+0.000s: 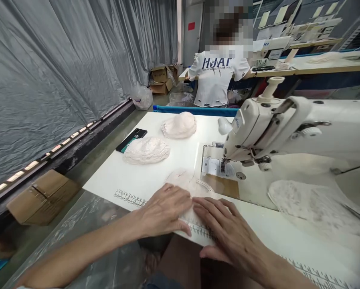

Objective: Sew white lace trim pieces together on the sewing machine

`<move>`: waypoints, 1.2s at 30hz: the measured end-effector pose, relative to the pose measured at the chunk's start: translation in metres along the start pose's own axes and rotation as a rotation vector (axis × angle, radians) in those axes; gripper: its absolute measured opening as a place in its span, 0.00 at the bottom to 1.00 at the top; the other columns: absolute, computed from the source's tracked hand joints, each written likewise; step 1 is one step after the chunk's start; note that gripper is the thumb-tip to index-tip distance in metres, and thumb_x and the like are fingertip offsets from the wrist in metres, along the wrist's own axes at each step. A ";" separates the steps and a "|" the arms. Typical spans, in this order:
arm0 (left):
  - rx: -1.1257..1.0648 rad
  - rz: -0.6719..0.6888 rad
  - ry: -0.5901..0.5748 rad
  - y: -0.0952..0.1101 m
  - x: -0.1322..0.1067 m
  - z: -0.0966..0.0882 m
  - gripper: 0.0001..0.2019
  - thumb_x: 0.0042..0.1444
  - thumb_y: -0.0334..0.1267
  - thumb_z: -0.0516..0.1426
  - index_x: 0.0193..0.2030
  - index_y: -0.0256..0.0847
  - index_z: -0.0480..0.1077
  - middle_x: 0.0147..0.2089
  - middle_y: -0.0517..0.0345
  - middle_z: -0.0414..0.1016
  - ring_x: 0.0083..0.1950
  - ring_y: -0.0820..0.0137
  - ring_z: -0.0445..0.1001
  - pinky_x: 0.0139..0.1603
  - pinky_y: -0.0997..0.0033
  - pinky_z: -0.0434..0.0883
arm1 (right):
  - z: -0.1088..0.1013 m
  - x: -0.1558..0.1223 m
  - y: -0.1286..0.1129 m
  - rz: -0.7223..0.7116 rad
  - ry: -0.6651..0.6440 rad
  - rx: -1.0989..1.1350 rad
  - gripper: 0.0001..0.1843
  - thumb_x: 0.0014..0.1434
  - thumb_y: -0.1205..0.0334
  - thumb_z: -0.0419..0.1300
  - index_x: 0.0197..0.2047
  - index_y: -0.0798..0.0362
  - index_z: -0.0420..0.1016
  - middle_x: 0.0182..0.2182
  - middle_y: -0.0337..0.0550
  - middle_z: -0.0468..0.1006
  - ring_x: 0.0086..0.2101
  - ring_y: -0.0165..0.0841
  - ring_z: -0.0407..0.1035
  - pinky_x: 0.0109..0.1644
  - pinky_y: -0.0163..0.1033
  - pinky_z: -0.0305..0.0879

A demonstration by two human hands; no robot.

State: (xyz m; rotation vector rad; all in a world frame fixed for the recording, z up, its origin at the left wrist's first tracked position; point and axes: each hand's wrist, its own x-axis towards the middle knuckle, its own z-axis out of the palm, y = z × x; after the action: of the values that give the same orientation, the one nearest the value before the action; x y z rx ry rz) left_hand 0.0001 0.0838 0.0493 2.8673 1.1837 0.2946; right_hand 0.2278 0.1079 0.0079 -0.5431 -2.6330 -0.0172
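My left hand (164, 209) lies flat, fingers together, on a pale pink lace fabric piece (184, 179) at the near edge of the white sewing table (180, 154). My right hand (228, 228) rests beside it, fingers stretched out over the same piece and the printed ruler (128, 198) along the table edge. The fabric sits just in front of the sewing machine's needle and presser foot (223, 166). The white sewing machine (288, 128) stretches away to the right.
Two stacks of pale lace cups (146, 150) (179, 125) and a black phone (131, 139) lie on the table's left. More lace (312, 206) lies at right. A person in a white shirt (217, 78) stands beyond. Cardboard boxes (43, 196) and grey plastic sheeting (62, 68) are at left.
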 end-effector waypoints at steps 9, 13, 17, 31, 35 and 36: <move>0.216 0.075 0.409 0.048 -0.042 0.037 0.06 0.57 0.25 0.52 0.41 0.32 0.67 0.34 0.51 0.74 0.36 0.66 0.71 0.38 0.66 0.66 | -0.007 -0.021 -0.024 0.093 -0.134 -0.034 0.39 0.56 0.38 0.53 0.61 0.59 0.57 0.58 0.58 0.62 0.58 0.48 0.53 0.55 0.55 0.47; -0.246 -0.166 0.332 0.061 -0.056 0.023 0.09 0.62 0.29 0.46 0.38 0.36 0.66 0.29 0.56 0.73 0.29 0.71 0.71 0.31 0.72 0.65 | -0.006 -0.018 -0.054 0.143 -0.004 0.122 0.14 0.63 0.70 0.44 0.46 0.54 0.68 0.48 0.48 0.73 0.51 0.39 0.62 0.54 0.51 0.48; -0.983 -0.484 -0.152 0.070 -0.069 0.004 0.08 0.59 0.40 0.53 0.40 0.39 0.67 0.31 0.59 0.74 0.31 0.73 0.72 0.31 0.77 0.66 | -0.024 -0.021 -0.080 0.317 -0.220 0.483 0.11 0.62 0.69 0.47 0.32 0.52 0.68 0.28 0.40 0.73 0.31 0.31 0.67 0.38 0.38 0.58; -1.498 -0.696 -0.403 0.083 -0.049 0.041 0.15 0.46 0.41 0.62 0.21 0.33 0.65 0.20 0.66 0.57 0.23 0.80 0.54 0.23 0.79 0.51 | -0.020 -0.052 -0.071 0.738 -0.590 1.381 0.15 0.56 0.53 0.59 0.35 0.59 0.73 0.25 0.37 0.66 0.26 0.26 0.58 0.27 0.30 0.54; -1.532 -0.753 -0.372 0.087 -0.048 0.043 0.12 0.41 0.38 0.65 0.27 0.32 0.70 0.22 0.65 0.61 0.25 0.79 0.57 0.25 0.79 0.55 | -0.008 -0.057 -0.079 0.771 -0.531 1.323 0.14 0.57 0.54 0.58 0.34 0.59 0.71 0.23 0.35 0.62 0.24 0.25 0.54 0.24 0.29 0.50; -1.534 -0.761 -0.357 0.088 -0.047 0.045 0.12 0.41 0.37 0.65 0.31 0.32 0.71 0.24 0.64 0.64 0.26 0.78 0.59 0.27 0.79 0.56 | -0.006 -0.058 -0.080 0.768 -0.533 1.300 0.13 0.57 0.55 0.57 0.34 0.58 0.71 0.23 0.34 0.61 0.23 0.24 0.54 0.23 0.29 0.49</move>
State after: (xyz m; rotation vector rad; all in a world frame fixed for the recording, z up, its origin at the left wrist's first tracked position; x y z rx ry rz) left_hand 0.0367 -0.0097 0.0060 1.0382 1.0734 0.3710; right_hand 0.2475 0.0120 -0.0050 -1.0265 -1.9982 2.0650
